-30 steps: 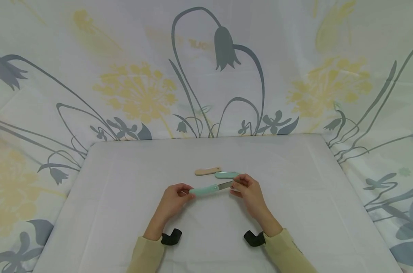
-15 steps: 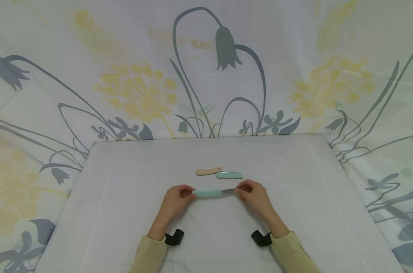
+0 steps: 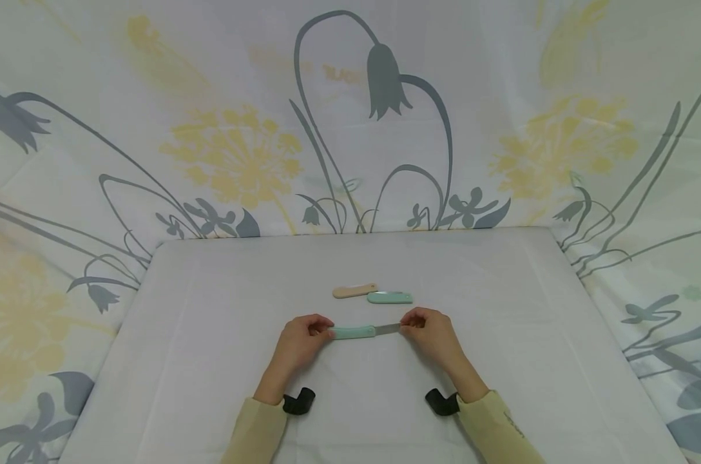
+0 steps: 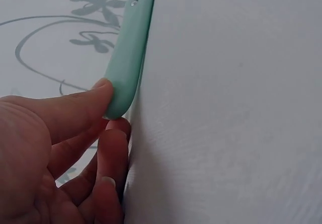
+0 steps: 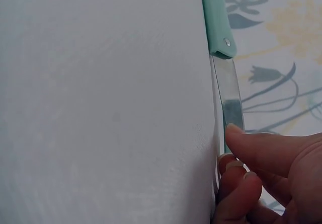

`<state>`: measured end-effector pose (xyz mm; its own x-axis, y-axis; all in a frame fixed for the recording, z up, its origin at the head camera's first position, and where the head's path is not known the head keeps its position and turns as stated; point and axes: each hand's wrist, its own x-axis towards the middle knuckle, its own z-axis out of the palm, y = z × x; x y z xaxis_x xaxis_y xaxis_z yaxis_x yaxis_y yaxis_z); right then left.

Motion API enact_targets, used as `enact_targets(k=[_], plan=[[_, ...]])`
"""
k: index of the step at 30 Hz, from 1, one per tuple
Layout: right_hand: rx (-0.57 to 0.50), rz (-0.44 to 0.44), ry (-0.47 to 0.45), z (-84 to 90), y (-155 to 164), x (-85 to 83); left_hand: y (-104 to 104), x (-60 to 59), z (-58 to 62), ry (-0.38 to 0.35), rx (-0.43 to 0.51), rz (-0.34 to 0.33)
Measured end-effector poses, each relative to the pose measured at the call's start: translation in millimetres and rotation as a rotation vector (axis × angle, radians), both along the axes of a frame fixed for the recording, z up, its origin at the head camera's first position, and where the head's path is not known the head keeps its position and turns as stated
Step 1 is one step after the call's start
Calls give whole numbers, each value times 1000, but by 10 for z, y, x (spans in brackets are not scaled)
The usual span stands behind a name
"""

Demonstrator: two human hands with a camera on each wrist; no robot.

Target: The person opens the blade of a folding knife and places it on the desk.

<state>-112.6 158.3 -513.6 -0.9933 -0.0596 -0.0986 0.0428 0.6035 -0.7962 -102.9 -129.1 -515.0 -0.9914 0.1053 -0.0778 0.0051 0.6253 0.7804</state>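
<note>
A mint-green folding knife (image 3: pixel 353 332) lies level between my two hands, just above the white table (image 3: pixel 211 309), its steel blade (image 3: pixel 388 328) swung out to the right. My left hand (image 3: pixel 304 335) pinches the end of the green handle (image 4: pixel 128 63) between thumb and fingers. My right hand (image 3: pixel 426 328) pinches the tip of the blade (image 5: pixel 229 95), thumb on top. The pivot rivet (image 5: pixel 227 42) shows where blade meets handle.
A folded mint knife (image 3: pixel 389 298) and a folded beige knife (image 3: pixel 354 290) lie side by side on the table behind my hands. A flower-printed cloth (image 3: pixel 350 116) hangs behind and around the table. Black wrist mounts (image 3: pixel 299 401) sit under both sleeves.
The knife has come down and toward me, from tilted up at the right to level. Both hands kept their grip, and the right hand moved off the folded mint knife.
</note>
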Motion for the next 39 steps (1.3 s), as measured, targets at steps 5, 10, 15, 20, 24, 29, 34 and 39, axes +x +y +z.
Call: enact_targets(k=[5, 10, 15, 20, 24, 29, 34, 39], plan=[[24, -16, 31, 7, 5, 13, 13, -13, -12, 11, 9, 6], [40, -22, 40, 10, 4, 8, 26, -12, 5, 21, 9, 19], [44, -16, 36, 18, 2, 7, 27, -4, 19, 33, 12, 32], [47, -7, 43, 32, 19, 12, 11, -18, 8, 28, 37, 39], [28, -15, 31, 39, 49, 14, -11, -32, 5, 15, 68, 36], [-8, -13, -5, 45, 99, -1, -32, -44, 29, 13, 91, 39], [-44, -10, -22, 66, 143, -28, -20, -85, 54, 15, 97, 52], [-62, -34, 3, 107, 177, -61, 34, -150, 98, -4, 114, 42]])
